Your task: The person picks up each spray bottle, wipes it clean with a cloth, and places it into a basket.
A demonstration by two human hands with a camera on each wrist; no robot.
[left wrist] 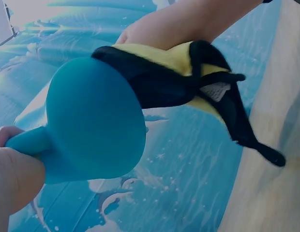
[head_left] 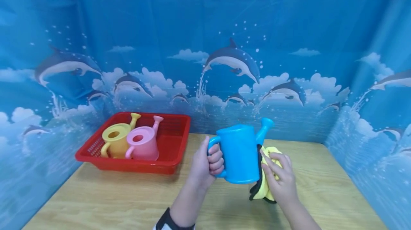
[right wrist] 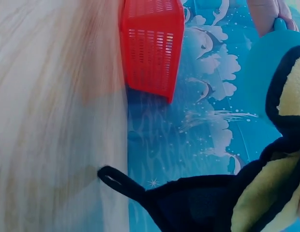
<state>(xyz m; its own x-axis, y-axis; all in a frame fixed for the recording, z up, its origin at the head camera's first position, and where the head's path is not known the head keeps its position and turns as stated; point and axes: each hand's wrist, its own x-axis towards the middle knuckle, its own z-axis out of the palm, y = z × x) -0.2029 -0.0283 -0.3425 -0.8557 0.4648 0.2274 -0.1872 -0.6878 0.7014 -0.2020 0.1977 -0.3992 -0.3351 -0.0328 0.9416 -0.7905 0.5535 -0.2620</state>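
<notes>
A blue toy watering can is held up over the table, its spout pointing right. My left hand grips it by the handle, fingers curled through the loop. On the can's right side, under the spout, my right hand holds a yellow cloth with black edging against the wall. In the left wrist view the can's round base faces the camera, and the cloth's dark underside overlaps its edge. A hanging loop dangles from the cloth in the right wrist view.
At the left of the wooden table stands a red plastic basket. Inside it are a yellow watering can and a pink watering can, side by side. A blue dolphin-print curtain closes off the back and sides.
</notes>
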